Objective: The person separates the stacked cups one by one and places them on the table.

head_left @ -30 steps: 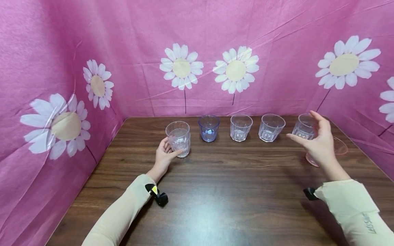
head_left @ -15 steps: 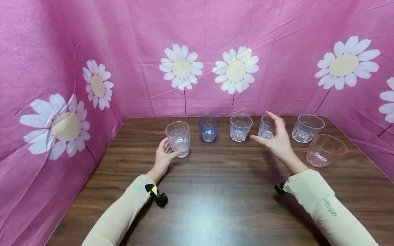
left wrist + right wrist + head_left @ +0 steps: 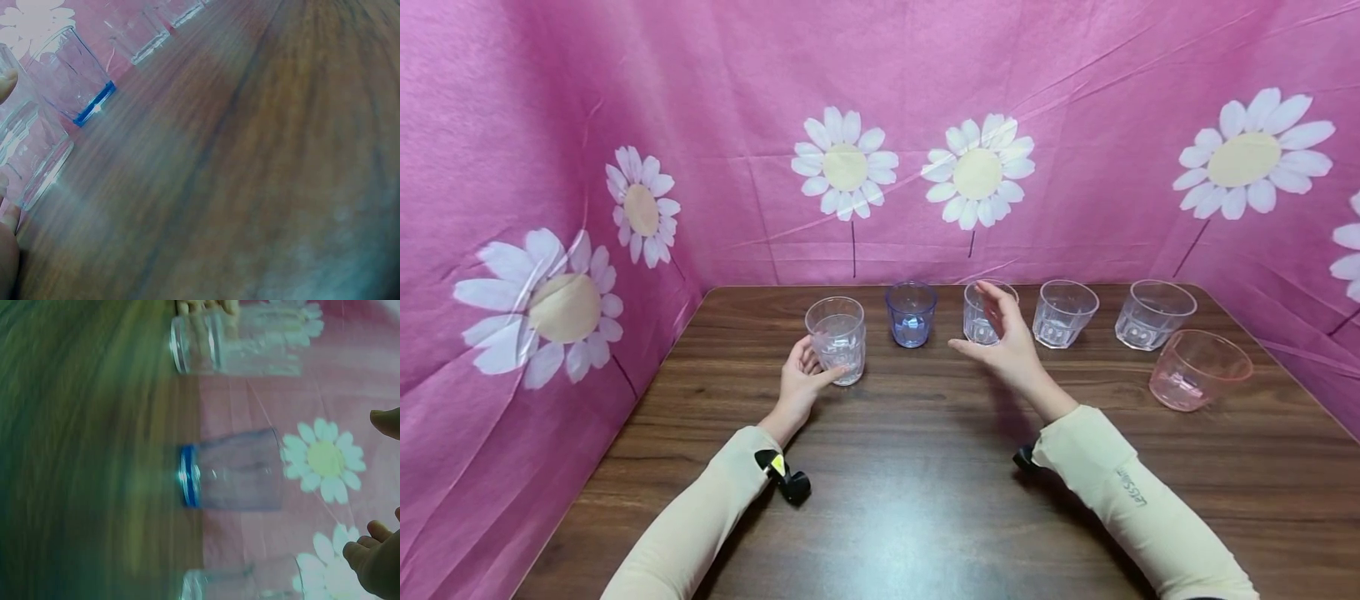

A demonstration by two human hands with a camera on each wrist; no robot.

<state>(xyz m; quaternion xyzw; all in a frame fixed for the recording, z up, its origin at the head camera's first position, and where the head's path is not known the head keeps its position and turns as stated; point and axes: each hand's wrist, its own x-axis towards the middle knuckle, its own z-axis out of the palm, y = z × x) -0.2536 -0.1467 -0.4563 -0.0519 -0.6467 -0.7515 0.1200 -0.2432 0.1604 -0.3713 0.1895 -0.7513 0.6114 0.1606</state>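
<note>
A tall clear glass (image 3: 837, 333) stands upright at the left of the table, and my left hand (image 3: 797, 385) holds it with the thumb across the near side and fingers round the left. The blue-tinted glass (image 3: 912, 318) is just right of it. My right hand (image 3: 1011, 354) is in the air, thumb and fingers spread apart, with nothing between them. It partly hides a clear faceted glass (image 3: 977, 323) behind it. In the right wrist view, the blue glass (image 3: 234, 472) appears sideways, beyond the thumb and fingertips (image 3: 357, 553).
Two more clear glasses, one (image 3: 1064, 315) mid-right and one (image 3: 1152, 317) farther right, line the table's back. A pink glass (image 3: 1195, 371) stands in front at the right. Pink cloth (image 3: 730, 208) with daisies hangs behind the brown wooden table (image 3: 917, 467).
My right hand has swept left, from near the pink glass past two clear glasses to the one beside the blue glass. The left hand and its glass have stayed put.
</note>
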